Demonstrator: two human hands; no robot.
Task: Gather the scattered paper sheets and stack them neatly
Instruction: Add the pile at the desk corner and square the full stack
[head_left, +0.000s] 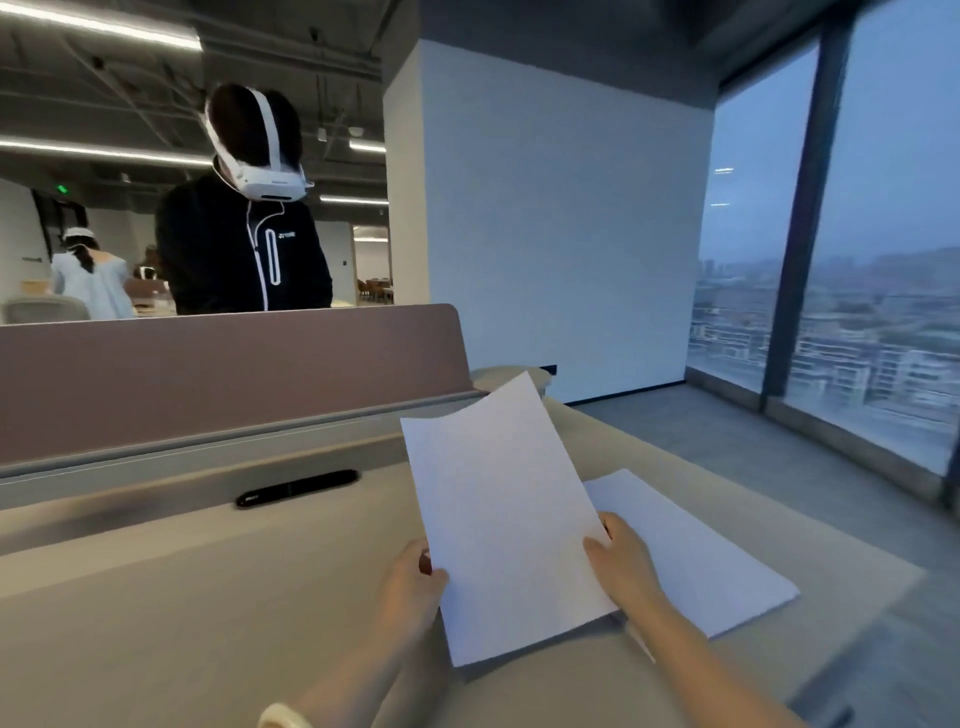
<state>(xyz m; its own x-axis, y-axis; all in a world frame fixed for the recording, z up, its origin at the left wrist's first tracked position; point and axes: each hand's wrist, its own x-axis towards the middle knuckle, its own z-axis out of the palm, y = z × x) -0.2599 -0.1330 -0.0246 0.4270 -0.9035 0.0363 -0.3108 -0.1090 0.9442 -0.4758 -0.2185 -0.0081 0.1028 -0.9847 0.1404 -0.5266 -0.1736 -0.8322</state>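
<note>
Beige desk (156, 597) runs beside a tall window, a divider panel (208, 374) behind it. Both hands pinch one raised sheet (498, 519): left hand (415, 577) closed on its left edge, right hand (623, 566) on its right. Another sheet (696, 556) lies flat just right of the right hand, long axis angled away, so the right hand is nearer.

White sheet (498, 519) held tilted above desk; second sheet (691, 556) flat, right, partly overlapped.
</note>
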